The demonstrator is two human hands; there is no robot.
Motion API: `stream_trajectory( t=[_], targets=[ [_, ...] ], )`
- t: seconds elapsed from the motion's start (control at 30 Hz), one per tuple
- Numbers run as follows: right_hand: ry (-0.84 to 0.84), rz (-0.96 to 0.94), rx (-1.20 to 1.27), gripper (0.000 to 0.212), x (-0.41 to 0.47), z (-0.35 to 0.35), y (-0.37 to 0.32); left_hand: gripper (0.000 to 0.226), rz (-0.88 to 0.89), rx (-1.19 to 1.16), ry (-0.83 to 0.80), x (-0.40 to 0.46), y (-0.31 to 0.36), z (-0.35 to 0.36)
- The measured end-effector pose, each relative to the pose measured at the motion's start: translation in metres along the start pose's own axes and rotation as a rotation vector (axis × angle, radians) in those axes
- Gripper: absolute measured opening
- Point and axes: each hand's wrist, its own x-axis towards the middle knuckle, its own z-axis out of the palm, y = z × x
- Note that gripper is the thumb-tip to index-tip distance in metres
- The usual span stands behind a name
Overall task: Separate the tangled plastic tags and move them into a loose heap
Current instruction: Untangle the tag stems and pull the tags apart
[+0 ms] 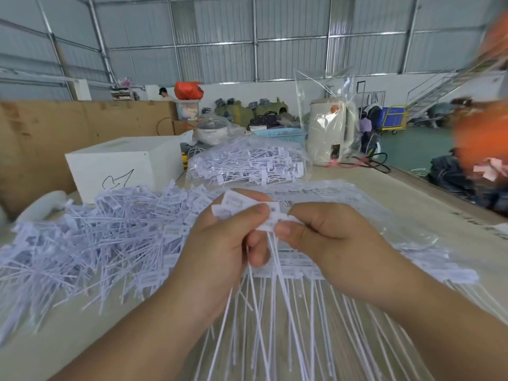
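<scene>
White plastic tags (258, 213), light and springy, are pinched at their flat heads by left hand (220, 243) and right hand (324, 235); grip heads, not slippery tails.

The tags (90, 243) in the loose heap are white with a faint lilac cast, as are the ones in the clear bag (247, 163). The box (123, 163) is white with a black scribble. The table (428, 215) is pale beige. The basket (280, 134) is light blue; the blurred mass (481, 138) looks orange.
</scene>
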Motion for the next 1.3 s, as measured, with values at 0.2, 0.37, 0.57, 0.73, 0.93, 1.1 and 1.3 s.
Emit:
stream_trajectory(
  t=[0.2, 0.37, 0.57, 0.73, 0.93, 1.1, 1.3],
  targets=[
    [0.463, -0.010, 0.160, 0.047, 0.003, -0.005, -0.003, 0.007, -0.206, -0.407, -0.048, 0.001, 0.012, -0.004],
    [0.029, -0.011, 0.132, 0.022, -0.004, 0.004, 0.001, 0.015, -0.192, -0.095, -0.077, -0.001, 0.004, -0.005],
    [-0.101, -0.095, -0.144, 0.044, -0.004, 0.011, 0.002, 0.015, -0.112, 0.222, -0.089, 0.004, -0.003, -0.015],
    [-0.139, -0.035, -0.118, 0.053, -0.005, 0.008, 0.002, 0.028, -0.206, 0.259, -0.192, 0.003, -0.007, -0.016],
    [-0.084, 0.042, -0.124, 0.074, -0.005, -0.001, -0.004, 0.010, -0.142, 0.211, -0.096, 0.001, -0.004, -0.011],
    [-0.135, 0.061, -0.188, 0.094, -0.007, 0.010, -0.010, 0.011, -0.008, 0.337, -0.146, -0.007, -0.006, -0.005],
    [-0.130, 0.116, -0.146, 0.105, -0.007, 0.015, -0.010, 0.015, -0.066, 0.403, -0.358, -0.004, -0.005, -0.009]
  ],
)
